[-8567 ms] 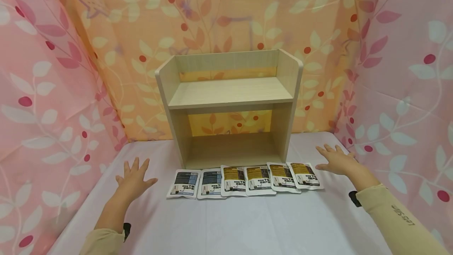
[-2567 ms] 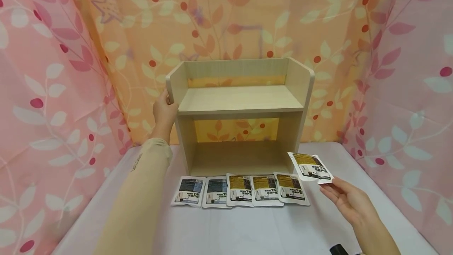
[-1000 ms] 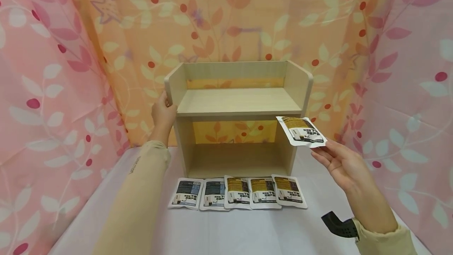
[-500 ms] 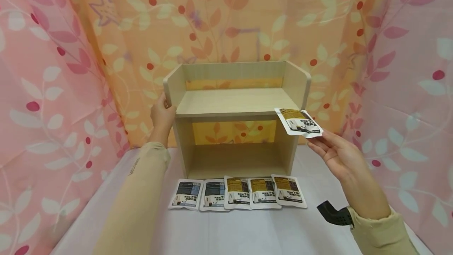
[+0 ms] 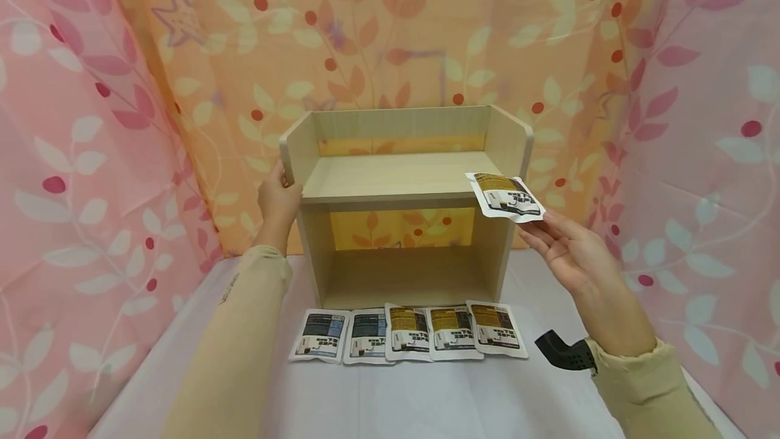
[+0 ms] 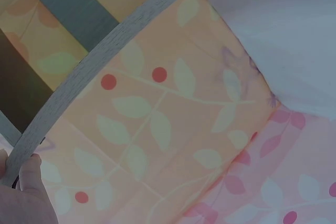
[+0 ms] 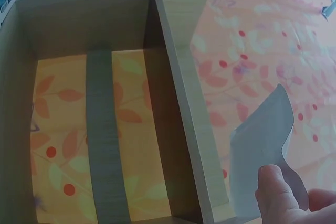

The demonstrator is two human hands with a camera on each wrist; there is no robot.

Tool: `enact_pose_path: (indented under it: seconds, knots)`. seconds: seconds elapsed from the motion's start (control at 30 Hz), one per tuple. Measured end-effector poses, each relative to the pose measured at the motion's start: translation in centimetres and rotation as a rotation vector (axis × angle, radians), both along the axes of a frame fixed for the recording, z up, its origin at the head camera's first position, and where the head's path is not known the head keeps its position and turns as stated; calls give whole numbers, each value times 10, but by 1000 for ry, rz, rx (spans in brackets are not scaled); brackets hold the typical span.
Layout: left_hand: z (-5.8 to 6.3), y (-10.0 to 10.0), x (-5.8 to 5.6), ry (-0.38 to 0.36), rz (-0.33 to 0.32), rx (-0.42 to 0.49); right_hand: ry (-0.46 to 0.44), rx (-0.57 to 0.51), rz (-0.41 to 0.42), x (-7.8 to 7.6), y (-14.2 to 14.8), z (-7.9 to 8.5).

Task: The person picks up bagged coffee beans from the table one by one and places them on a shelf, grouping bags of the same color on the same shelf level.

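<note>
My right hand (image 5: 575, 259) pinches the lower right corner of a flat white pouch (image 5: 507, 196) with a brown-gold and black printed label. It holds the pouch tilted in the air, before the right end of the wooden shelf's upper board (image 5: 396, 175). In the right wrist view the pouch's plain pale back (image 7: 257, 156) faces the camera. My left hand (image 5: 279, 207) grips the left side panel (image 5: 298, 148) of the shelf; some of its fingers are hidden behind the panel. The left wrist view shows the thumb (image 6: 34, 182) against the panel's edge.
Several more pouches lie in a row before the shelf: two with blue-black labels (image 5: 321, 335) at left and three with brown-gold labels (image 5: 408, 330) at right. A white cloth (image 5: 420, 398) covers the table. Floral curtains (image 5: 390, 26) surround it.
My right hand picked the rightmost pouch off the table and raised it, lately up and left toward the upper board. My left hand went from above the table to the shelf's left panel.
</note>
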State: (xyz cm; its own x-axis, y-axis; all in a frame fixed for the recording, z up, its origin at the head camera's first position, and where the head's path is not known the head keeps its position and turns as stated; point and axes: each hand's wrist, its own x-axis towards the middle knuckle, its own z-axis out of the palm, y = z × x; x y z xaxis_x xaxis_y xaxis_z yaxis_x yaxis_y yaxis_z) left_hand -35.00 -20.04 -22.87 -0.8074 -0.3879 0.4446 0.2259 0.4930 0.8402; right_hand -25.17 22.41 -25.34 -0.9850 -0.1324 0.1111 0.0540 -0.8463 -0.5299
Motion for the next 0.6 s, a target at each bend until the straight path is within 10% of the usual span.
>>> enact_pose_path:
  seconds: [0.6]
  knots:
    - [3, 2, 5, -35, -5, 45, -84, 17, -3, -17, -17, 19]
